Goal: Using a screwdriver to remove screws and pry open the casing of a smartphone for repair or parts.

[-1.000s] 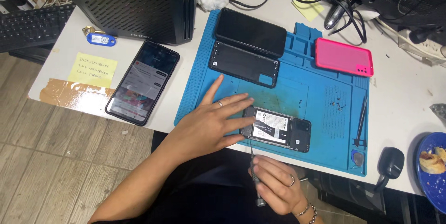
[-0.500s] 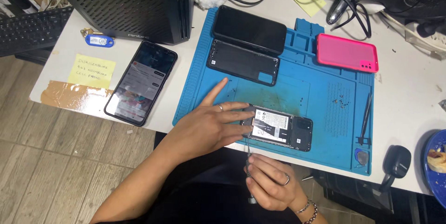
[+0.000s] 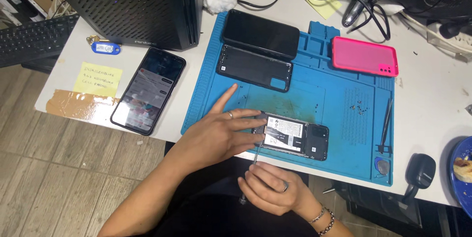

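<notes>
Nearest, the right hand (image 3: 270, 188) curls its fingers together around a thin tool (image 3: 256, 154) whose tip points up at the opened phone (image 3: 294, 137) — back off, its pale battery and black camera block bare — lying at the near edge of the blue mat (image 3: 339, 104). The left hand (image 3: 219, 134) lies flat, fingers spread, pressing the phone's left end, forefinger lifted toward the far side. Beyond — one black back cover (image 3: 255, 67), one dark phone (image 3: 260, 34) and one pink case (image 3: 364, 56). A fourth phone (image 3: 148, 89), its screen lit, lies off the mat.
</notes>
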